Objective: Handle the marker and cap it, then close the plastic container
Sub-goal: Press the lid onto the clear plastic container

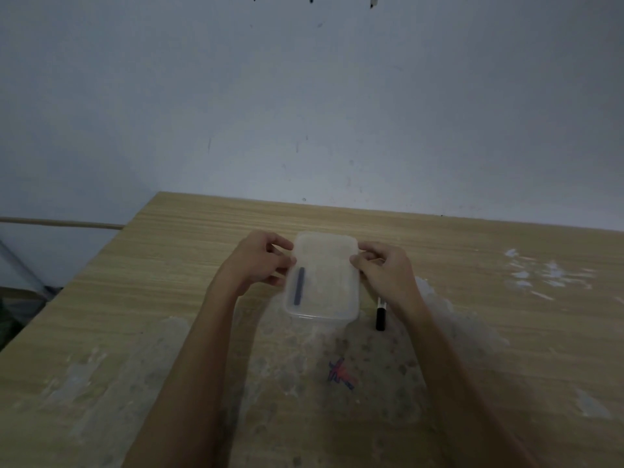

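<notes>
A translucent rectangular plastic container (324, 282) stands on the wooden table with its lid on top. Through the lid a dark marker (299, 286) shows, lying lengthwise along the left side inside. My left hand (261, 258) grips the container's left edge near the far corner, fingers curled over the lid. My right hand (383, 268) grips the right edge the same way. A second black marker (381, 314) with a white band lies on the table just right of the container, partly under my right wrist.
The wooden table (472, 298) carries whitish smears and a red and blue scribble (341, 374) near me. Its left edge runs diagonally at the left. A grey wall rises behind the far edge.
</notes>
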